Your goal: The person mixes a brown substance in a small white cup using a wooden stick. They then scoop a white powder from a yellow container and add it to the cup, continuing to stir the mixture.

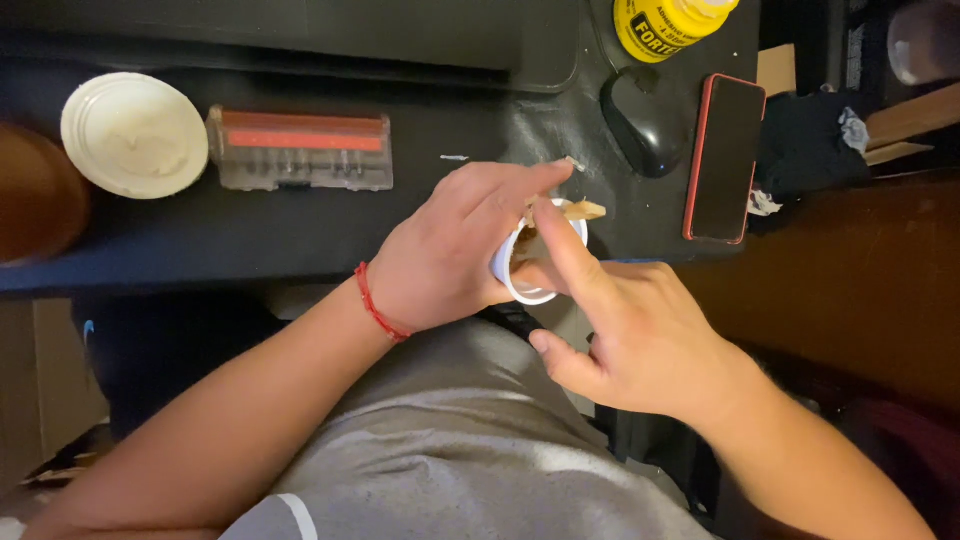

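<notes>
My left hand (450, 250), with a red string bracelet at the wrist, wraps around a small white cup (512, 275) held over my lap at the desk's front edge. A flat wooden stick (582, 210) pokes out of the cup's far rim. My right hand (625, 330) comes in from the right, its index finger stretched across the cup's mouth and touching the stick; the other fingers are curled. The cup's contents are mostly hidden by both hands.
On the black desk (300, 230) lie a white round lid (135, 135), a clear plastic case with an orange insert (300, 150), a black mouse (642, 125), a red-edged phone (724, 158) and a yellow container (665, 22). A brown bowl (35, 195) sits far left.
</notes>
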